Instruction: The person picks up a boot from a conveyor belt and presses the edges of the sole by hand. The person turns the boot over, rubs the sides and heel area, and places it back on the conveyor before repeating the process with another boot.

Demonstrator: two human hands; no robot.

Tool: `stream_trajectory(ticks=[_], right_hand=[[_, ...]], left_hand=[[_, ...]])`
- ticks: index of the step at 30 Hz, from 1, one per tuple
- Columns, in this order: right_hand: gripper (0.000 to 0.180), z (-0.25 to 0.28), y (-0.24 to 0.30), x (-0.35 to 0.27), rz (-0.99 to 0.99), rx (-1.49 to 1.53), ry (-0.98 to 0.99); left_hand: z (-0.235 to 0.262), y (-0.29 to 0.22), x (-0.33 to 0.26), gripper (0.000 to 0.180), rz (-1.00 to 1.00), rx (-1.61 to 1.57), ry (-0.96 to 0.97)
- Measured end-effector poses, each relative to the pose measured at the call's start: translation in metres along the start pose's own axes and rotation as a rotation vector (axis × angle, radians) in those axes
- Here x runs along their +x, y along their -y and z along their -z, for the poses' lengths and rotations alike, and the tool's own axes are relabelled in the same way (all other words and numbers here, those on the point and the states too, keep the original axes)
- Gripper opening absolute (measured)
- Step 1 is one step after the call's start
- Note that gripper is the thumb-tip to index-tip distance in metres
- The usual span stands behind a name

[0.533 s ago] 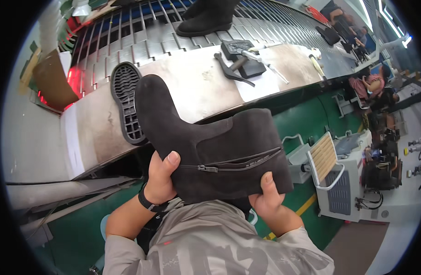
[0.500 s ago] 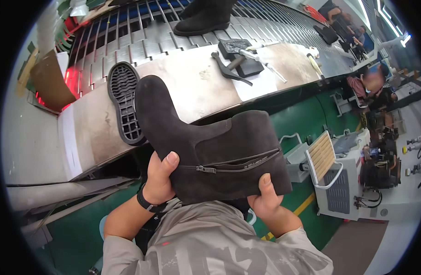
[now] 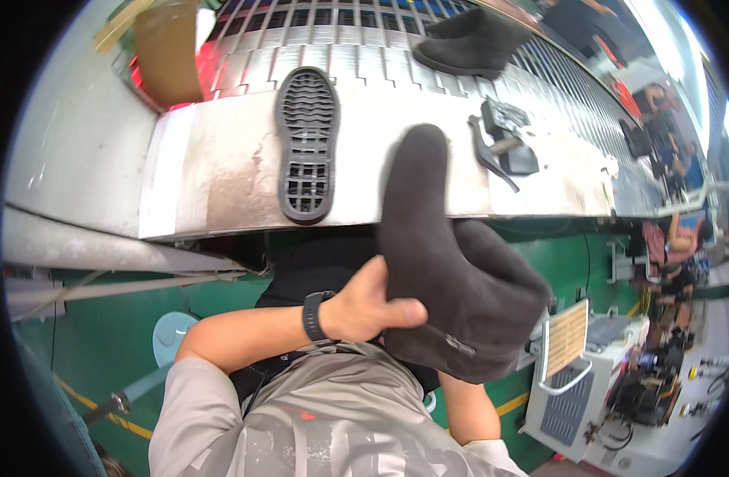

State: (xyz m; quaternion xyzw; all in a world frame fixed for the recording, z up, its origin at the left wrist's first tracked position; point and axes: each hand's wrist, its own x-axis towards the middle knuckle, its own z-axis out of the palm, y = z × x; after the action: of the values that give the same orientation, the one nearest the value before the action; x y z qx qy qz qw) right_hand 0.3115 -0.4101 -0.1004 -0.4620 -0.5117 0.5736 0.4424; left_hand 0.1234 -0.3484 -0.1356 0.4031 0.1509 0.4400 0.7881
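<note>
Seen from the head camera, the left hand (image 3: 368,306) closes its grip on a dark suede boot (image 3: 448,262), thumb laid across the shaft near the ankle and the fingers wrapped behind it out of sight. The boot is held in the air in front of the person's chest, its toe pointing up and away so that it overlaps the near edge of the table (image 3: 213,179), while the open top of the shaft hangs low to the right. A black watch (image 3: 313,316) sits on the left wrist. The right hand is hidden behind the boot; only the right forearm (image 3: 467,409) shows rising under the shaft, so whether its grip is closed cannot be told. On the table, just left of the boot's toe, a black rubber sole (image 3: 306,143) lies tread up. To the right of the toe lies a dark metal hand tool (image 3: 503,143). Farther back, on the slatted conveyor (image 3: 356,40), a second dark boot (image 3: 469,44) rests on its side. A white slatted crate (image 3: 567,358) stands at the lower right above the green floor (image 3: 102,342).
</note>
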Motion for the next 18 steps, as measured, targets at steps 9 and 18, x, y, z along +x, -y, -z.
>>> stream_trajectory(ticks=[9,18], right_hand=[[0.053,0.024,-0.043,0.011,-0.37,0.524,-0.309],[0.061,0.065,-0.136,0.011,-0.375,0.59,-0.204]], left_hand=[[0.062,-0.113,0.053,0.024,-0.455,1.289,-0.284],[0.266,-0.165,0.105,0.049,-0.292,1.41,-0.814]])
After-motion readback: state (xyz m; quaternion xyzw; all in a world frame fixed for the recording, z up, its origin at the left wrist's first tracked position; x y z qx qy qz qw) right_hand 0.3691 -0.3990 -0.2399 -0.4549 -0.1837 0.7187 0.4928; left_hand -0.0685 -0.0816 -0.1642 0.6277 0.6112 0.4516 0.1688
